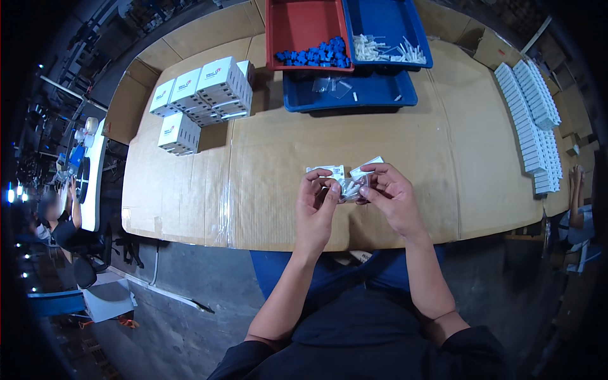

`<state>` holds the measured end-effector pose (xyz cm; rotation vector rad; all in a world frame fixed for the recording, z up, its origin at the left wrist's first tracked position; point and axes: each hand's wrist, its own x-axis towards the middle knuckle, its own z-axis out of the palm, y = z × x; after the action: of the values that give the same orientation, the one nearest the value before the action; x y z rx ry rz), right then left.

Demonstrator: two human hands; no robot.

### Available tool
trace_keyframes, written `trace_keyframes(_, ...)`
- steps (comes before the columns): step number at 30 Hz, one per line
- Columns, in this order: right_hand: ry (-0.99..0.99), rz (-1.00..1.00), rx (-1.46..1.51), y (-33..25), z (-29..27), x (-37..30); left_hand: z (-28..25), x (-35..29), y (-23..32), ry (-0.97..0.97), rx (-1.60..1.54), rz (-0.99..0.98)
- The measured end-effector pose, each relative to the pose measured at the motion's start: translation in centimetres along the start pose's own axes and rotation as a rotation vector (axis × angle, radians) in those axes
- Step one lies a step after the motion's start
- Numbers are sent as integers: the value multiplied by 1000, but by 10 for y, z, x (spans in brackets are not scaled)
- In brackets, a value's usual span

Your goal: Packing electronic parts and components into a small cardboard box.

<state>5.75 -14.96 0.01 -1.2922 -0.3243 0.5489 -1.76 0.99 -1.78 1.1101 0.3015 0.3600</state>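
Note:
Between my two hands is a small clear plastic bag (352,187) with white pieces inside. My left hand (316,201) pinches its left side between thumb and fingers. At its right side, my right hand (391,197) grips it the same way. Just behind the bag, a flat white printed item (324,171) lies by my left fingertips. Another white flat piece (368,166) shows behind my right fingers; what it is exactly is partly hidden. Both hands are over the cardboard-covered table near its front edge.
Stacked white boxes (204,92) stand at the left. At the back are a red bin (306,25) of blue parts, a blue bin (385,19) of white pieces and a lower blue tray (349,103) with small bags. White items (529,130) line the right side. People sit at both sides.

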Motion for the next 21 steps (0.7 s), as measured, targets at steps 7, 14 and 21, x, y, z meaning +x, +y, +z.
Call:
trace_keyframes(7,43,-36,-62,10,-1,0,-10,0,-1,-90,139,-68)
trace_keyframes(14,-1,-4,-33,5,-5,-4,-22,2,-6,-158,176,-79)
trace_keyframes(21,64,-53,-142,5,-3,-2,-10,2,8,-188,370,39)
